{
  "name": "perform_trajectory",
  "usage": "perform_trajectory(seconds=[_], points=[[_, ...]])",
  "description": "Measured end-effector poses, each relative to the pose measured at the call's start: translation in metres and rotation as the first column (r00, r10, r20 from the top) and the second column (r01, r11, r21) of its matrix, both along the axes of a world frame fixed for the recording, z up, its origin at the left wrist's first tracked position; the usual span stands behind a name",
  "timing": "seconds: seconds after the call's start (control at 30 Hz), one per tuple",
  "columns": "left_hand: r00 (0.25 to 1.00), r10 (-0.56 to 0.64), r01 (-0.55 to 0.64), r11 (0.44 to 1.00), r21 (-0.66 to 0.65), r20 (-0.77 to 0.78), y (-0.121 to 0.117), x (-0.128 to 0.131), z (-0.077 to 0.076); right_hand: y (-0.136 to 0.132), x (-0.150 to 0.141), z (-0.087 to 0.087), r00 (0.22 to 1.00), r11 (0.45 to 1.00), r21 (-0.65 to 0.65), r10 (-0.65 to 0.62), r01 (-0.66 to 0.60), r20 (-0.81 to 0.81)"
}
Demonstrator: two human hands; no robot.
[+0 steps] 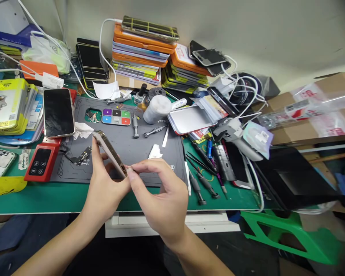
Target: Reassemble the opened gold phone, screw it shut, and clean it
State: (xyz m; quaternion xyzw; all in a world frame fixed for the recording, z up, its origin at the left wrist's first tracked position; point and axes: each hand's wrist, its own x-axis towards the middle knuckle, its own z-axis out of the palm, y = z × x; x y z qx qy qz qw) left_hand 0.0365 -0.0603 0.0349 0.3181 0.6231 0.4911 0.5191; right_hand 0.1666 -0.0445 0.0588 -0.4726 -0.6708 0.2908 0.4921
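My left hand [102, 191] is closed around a smartphone [111, 153] with a gold-coloured metal edge, tilted up on its side above the dark grey work mat [83, 168]. Thumb and index finger of my right hand [165, 195] pinch together at the phone's lower end; whatever lies between the fingertips is too small to make out. A crumpled white tissue [155, 152] lies on the mat behind my right hand. Left of the phone are a small flex cable with a board [82, 156] and another tissue [83, 130].
Behind the mat's middle stand a white-topped bottle [157, 109], a coloured screw tray [116, 117] and a screwdriver [135, 126]. A dark-screened phone [59, 113] rests by a red device [42, 161] at left. Tweezers and several screwdrivers [207, 184] lie right. Stacked orange boxes [143, 48] line the back.
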Motion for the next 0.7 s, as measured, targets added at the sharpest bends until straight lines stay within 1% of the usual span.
perform_trajectory(seconds=[0.13,0.27,0.33,0.4,0.43,0.47,0.53,0.57,0.63,0.67,0.7], points=[[1.000,0.007,-0.008,1.000,0.021,0.027,0.002,0.002,-0.001,-0.001,-0.004,-0.002,1.000,1.000,0.023,-0.016,0.015,0.004],[0.999,-0.050,0.050,0.998,0.028,0.016,0.003,0.001,-0.001,0.001,-0.001,-0.004,1.000,1.000,0.010,-0.005,0.005,-0.004],[0.990,-0.139,0.139,0.990,0.015,0.035,0.003,-0.007,0.000,0.006,0.007,-0.002,0.999,0.999,0.026,0.044,-0.044,0.023],[0.949,-0.294,0.297,0.955,-0.014,0.114,0.005,-0.021,0.004,0.014,0.019,0.004,0.984,0.983,0.066,0.165,-0.169,0.063],[0.906,-0.389,0.400,0.916,-0.037,0.169,0.006,-0.030,0.006,0.019,0.026,0.009,0.965,0.964,0.088,0.245,-0.253,0.094],[0.847,-0.483,0.507,0.860,-0.063,0.221,0.008,-0.040,0.009,0.024,0.032,0.014,0.937,0.935,0.107,0.323,-0.337,0.134],[0.698,-0.655,0.703,0.703,-0.106,0.289,0.011,-0.059,0.016,0.032,0.041,0.024,0.869,0.868,0.134,0.446,-0.479,0.216],[0.625,-0.723,0.774,0.623,-0.111,0.294,0.012,-0.066,0.019,0.035,0.043,0.028,0.837,0.837,0.136,0.489,-0.530,0.247],[0.495,-0.820,0.867,0.485,-0.112,0.288,0.014,-0.076,0.026,0.038,0.045,0.035,0.777,0.780,0.126,0.567,-0.613,0.272],[0.453,-0.845,0.891,0.442,-0.106,0.285,0.015,-0.079,0.028,0.038,0.044,0.037,0.748,0.752,0.110,0.606,-0.649,0.269],[0.428,-0.857,0.903,0.418,-0.098,0.286,0.016,-0.079,0.030,0.037,0.043,0.039,0.722,0.728,0.092,0.641,-0.680,0.261]])
